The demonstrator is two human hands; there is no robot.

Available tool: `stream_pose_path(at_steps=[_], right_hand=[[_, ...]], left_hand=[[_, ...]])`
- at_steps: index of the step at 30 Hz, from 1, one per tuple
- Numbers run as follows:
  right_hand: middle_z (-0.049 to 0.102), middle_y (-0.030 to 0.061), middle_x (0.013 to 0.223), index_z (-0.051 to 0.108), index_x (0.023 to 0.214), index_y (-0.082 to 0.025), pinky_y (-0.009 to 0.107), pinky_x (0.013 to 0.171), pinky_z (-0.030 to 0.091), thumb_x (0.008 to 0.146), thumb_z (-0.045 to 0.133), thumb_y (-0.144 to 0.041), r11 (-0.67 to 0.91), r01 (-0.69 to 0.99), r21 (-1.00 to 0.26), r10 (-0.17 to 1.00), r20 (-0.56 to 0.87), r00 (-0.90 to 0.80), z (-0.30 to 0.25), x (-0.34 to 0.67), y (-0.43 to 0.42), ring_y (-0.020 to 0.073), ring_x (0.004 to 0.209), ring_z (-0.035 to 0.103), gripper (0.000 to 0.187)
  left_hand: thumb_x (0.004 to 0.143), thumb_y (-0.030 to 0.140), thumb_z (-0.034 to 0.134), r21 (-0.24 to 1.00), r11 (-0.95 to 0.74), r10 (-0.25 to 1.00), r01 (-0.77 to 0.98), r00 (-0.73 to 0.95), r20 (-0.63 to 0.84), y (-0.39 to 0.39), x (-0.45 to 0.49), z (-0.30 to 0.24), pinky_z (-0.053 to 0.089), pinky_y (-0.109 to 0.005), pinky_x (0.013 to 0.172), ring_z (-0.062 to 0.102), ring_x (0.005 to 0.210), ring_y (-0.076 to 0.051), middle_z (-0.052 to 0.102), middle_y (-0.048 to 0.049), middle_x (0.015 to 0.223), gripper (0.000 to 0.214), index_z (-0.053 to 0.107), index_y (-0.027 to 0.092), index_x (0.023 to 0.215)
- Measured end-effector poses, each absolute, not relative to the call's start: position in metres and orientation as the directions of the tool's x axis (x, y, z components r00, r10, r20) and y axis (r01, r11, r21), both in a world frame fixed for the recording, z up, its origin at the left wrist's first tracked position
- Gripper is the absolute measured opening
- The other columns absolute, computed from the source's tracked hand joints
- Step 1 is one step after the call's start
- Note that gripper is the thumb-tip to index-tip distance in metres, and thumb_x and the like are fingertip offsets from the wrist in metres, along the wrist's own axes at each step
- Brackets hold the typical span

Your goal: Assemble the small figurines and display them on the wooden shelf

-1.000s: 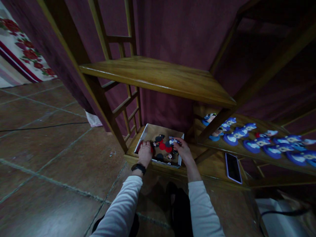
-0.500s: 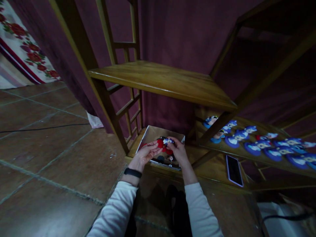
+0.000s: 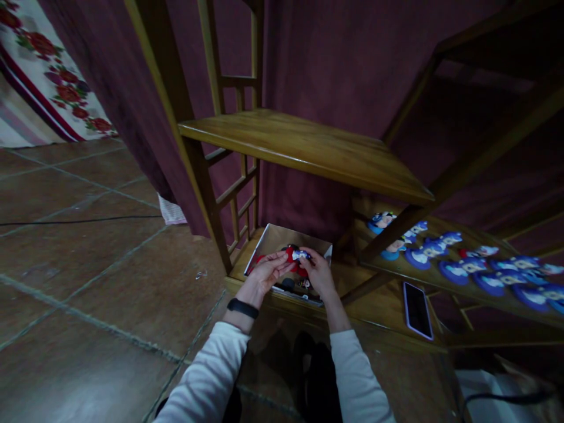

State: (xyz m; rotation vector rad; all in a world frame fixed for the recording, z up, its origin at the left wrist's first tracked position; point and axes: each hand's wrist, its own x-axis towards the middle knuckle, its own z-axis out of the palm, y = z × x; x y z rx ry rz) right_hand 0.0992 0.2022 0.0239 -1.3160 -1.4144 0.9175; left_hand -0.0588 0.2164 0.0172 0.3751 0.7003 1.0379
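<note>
Over an open cardboard box (image 3: pixel 269 236) on the lowest shelf, both my hands close on one small cartoon figurine (image 3: pixel 299 255), red, white and blue. My left hand (image 3: pixel 272 269) grips its red end from the left. From the right, the fingers of my right hand (image 3: pixel 318 271) pinch the blue and white part. Beneath them inside the box lie red pieces and another small figurine (image 3: pixel 304 284), partly covered by my hands.
Several blue and white figurines (image 3: pixel 462 267) stand on the shelf to the right. A phone (image 3: pixel 418 310) lies below them on the lowest board. A wooden shelf board (image 3: pixel 304 150) juts out above the box. A cable (image 3: pixel 79 221) crosses the tiled floor at left.
The view has shifted slightly, so the shelf sits a little further right. Both hands stay on the figurine, which seems turned a little between the fingers.
</note>
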Motion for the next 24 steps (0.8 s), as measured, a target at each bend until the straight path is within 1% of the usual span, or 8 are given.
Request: stream_pose_path(at_steps=[3,8,11,15,20,24], right_hand=[[0.063,0.0040,0.104,0.060,0.108,-0.025,0.030,0.071,0.052,0.076,0.053,-0.033,0.148,0.286,-0.947,0.985,0.166,0.041,0.023,0.099,0.202,0.0165,0.081,0.061,0.034],[0.061,0.0055,0.105,0.058,0.112,-0.024,0.030,0.066,0.052,0.078,0.049,-0.033,0.142,0.302,-0.943,0.986,0.162,0.044,0.021,0.100,0.202,0.0144,0.070,0.062,0.036],[0.061,0.0053,0.105,0.059,0.110,-0.024,0.031,0.071,0.051,0.078,0.049,-0.031,0.178,0.367,-0.913,0.975,0.215,0.062,0.021,0.100,0.201,0.0161,0.078,0.061,0.034],[0.060,0.0057,0.104,0.061,0.107,-0.024,0.033,0.083,0.045,0.079,0.049,-0.027,0.266,0.501,-0.824,0.946,0.322,0.028,0.026,0.100,0.199,0.0194,0.095,0.056,0.031],[0.058,0.0068,0.107,0.058,0.112,-0.025,0.033,0.087,0.043,0.082,0.045,-0.025,0.300,0.595,-0.746,0.933,0.359,-0.021,0.033,0.097,0.192,0.0200,0.098,0.055,0.032],[0.057,0.0060,0.110,0.055,0.115,-0.027,0.033,0.088,0.042,0.085,0.041,-0.025,0.317,0.635,-0.705,0.926,0.375,-0.046,0.033,0.093,0.187,0.0197,0.100,0.054,0.034]], left_hand=[[0.072,0.006,0.063,0.599,0.462,0.886,-0.655,0.313,-0.341,0.217,-0.056,0.016,0.053,-0.034,0.080,0.066,0.079,-0.018,0.069,-0.0137,0.085,0.015,0.065,0.006,0.087],[0.070,0.004,0.064,0.591,0.410,0.908,-0.695,0.251,-0.335,0.213,-0.050,0.016,0.053,-0.033,0.079,0.066,0.075,-0.016,0.069,-0.0101,0.079,0.012,0.065,0.007,0.081],[0.068,0.004,0.066,0.606,0.390,0.915,-0.693,0.217,-0.341,0.210,-0.047,0.017,0.054,-0.031,0.077,0.065,0.070,-0.015,0.069,-0.0084,0.074,0.009,0.065,0.007,0.076],[0.068,0.007,0.067,0.629,0.386,0.915,-0.675,0.192,-0.355,0.208,-0.045,0.021,0.055,-0.030,0.072,0.065,0.066,-0.015,0.068,-0.0078,0.069,0.008,0.065,0.007,0.075],[0.068,0.012,0.068,0.649,0.352,0.924,-0.674,0.139,-0.357,0.204,-0.040,0.023,0.055,-0.031,0.067,0.064,0.059,-0.014,0.067,-0.0076,0.066,0.009,0.065,0.008,0.075],[0.067,0.016,0.069,0.670,0.316,0.931,-0.671,0.085,-0.354,0.199,-0.037,0.023,0.054,-0.031,0.068,0.064,0.060,-0.015,0.067,-0.0077,0.066,0.012,0.065,0.008,0.075]])
